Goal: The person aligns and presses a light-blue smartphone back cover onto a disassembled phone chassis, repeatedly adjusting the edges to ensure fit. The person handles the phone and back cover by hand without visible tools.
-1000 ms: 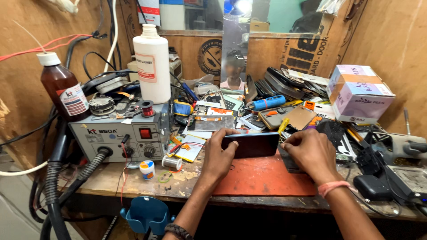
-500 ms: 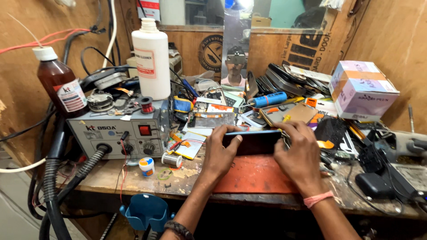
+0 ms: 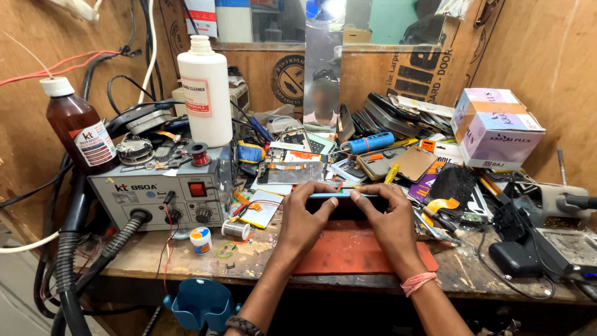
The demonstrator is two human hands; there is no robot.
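Red mat (image 3: 348, 252): phone (image 3: 341, 200) lengthwise left-right, both hands (image 3: 305, 218) (image 3: 388, 221) gripping.

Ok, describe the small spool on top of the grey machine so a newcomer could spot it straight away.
Find the grey control box with knobs at the left of the workbench. On its top, just left of the tall white bottle, stands the small red wire spool. It is the only red, round thing up there; the brown bottle stands further left.

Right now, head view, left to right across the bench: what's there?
Brown bottle → grey box with knobs → white bottle → left hand → phone held on edge → right hand → blue marker → pink and white box.
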